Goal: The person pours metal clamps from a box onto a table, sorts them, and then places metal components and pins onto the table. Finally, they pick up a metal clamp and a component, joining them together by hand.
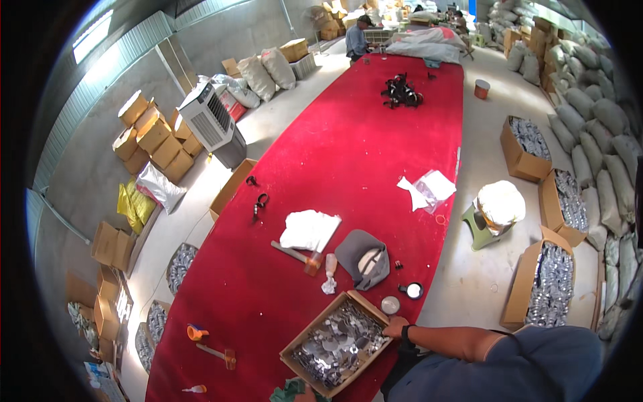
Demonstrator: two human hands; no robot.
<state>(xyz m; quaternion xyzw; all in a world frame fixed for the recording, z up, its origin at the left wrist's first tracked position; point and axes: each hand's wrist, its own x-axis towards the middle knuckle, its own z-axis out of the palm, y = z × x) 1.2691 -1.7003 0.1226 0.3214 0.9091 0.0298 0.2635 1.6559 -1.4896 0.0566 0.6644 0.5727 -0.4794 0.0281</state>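
At lower centre of the frame, one hand (396, 327) grips the right rim of a cardboard box (299, 342) of silvery metal pieces (338, 342), fingers curled over the edge. Which hand it is cannot be told. The box rests on the red table (348, 154), below a hammer (295, 254).

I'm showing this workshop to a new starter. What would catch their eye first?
The long red table running through the middle of the room. Next, the cardboard box of shiny metal pieces at its near end, with a hand on the box's edge. A mallet lies just beyond.
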